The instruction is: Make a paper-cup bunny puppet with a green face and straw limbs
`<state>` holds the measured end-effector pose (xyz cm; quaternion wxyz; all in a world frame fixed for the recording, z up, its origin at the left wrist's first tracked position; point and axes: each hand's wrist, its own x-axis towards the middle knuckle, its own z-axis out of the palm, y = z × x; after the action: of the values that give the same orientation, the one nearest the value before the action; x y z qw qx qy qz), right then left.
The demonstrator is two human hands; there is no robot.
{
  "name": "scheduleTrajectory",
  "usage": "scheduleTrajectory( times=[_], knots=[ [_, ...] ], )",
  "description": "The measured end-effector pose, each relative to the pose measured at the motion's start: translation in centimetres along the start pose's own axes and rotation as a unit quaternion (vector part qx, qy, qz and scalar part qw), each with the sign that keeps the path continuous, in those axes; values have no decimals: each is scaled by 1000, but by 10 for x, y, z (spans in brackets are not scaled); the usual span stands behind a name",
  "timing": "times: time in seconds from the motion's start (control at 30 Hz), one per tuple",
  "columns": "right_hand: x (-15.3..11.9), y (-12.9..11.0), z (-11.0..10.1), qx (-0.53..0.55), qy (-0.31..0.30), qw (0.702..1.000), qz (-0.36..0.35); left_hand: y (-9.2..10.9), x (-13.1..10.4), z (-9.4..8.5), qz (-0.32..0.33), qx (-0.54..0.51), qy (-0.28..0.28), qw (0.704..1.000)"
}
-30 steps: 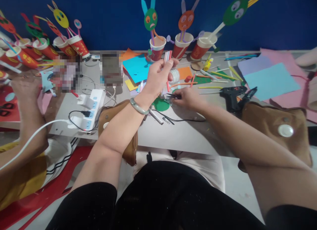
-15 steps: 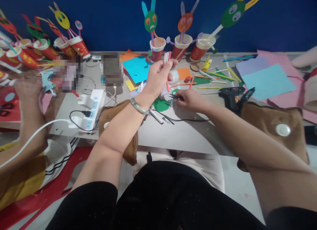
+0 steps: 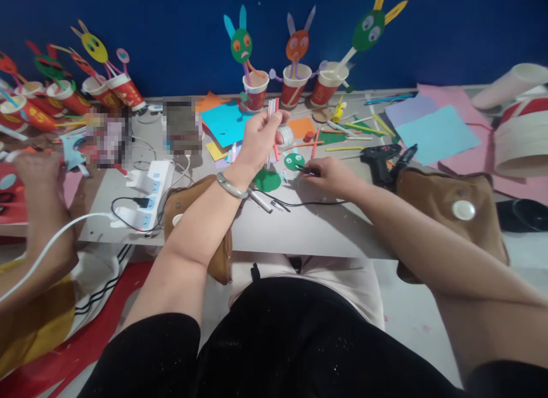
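Observation:
My left hand (image 3: 262, 136) is closed around a small bundle of paper strips (image 3: 273, 107) in red and white, held upright over the table. My right hand (image 3: 329, 175) is closed on dark scissors (image 3: 311, 171) with their tips pointing left; the handles are mostly hidden by the fingers. At the tips lies a round green paper face (image 3: 294, 160) with two white eyes. A green paper piece (image 3: 268, 181) rests below my left hand. Right beside my left fingers stands a roll of clear tape (image 3: 286, 137), partly covered.
Red paper cups (image 3: 296, 89) with paper-faced figures line the back wall. A black glue gun (image 3: 379, 161) lies to the right, near a brown bag (image 3: 445, 215). A white power strip (image 3: 154, 195) with cables sits left. Another person's hand (image 3: 38, 167) rests at far left.
The camera view has turned slightly right, so things appear shifted left. More of the green face shows as my right hand sits a little farther right of it. Both hands keep their hold.

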<state>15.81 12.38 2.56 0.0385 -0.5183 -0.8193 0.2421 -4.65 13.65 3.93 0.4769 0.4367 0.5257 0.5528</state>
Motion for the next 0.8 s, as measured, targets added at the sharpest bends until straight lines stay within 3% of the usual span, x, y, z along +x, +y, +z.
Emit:
scheduleTrajectory(
  times=[0.2, 0.8],
  knots=[
    [27, -11, 20, -25, -11, 1000, -5, 0, 3, -2, 16, 2, 3, 1000],
    [35, -24, 30, -107, -3, 994, 14, 4, -1, 0, 21, -1, -21, 1000]
  ],
)
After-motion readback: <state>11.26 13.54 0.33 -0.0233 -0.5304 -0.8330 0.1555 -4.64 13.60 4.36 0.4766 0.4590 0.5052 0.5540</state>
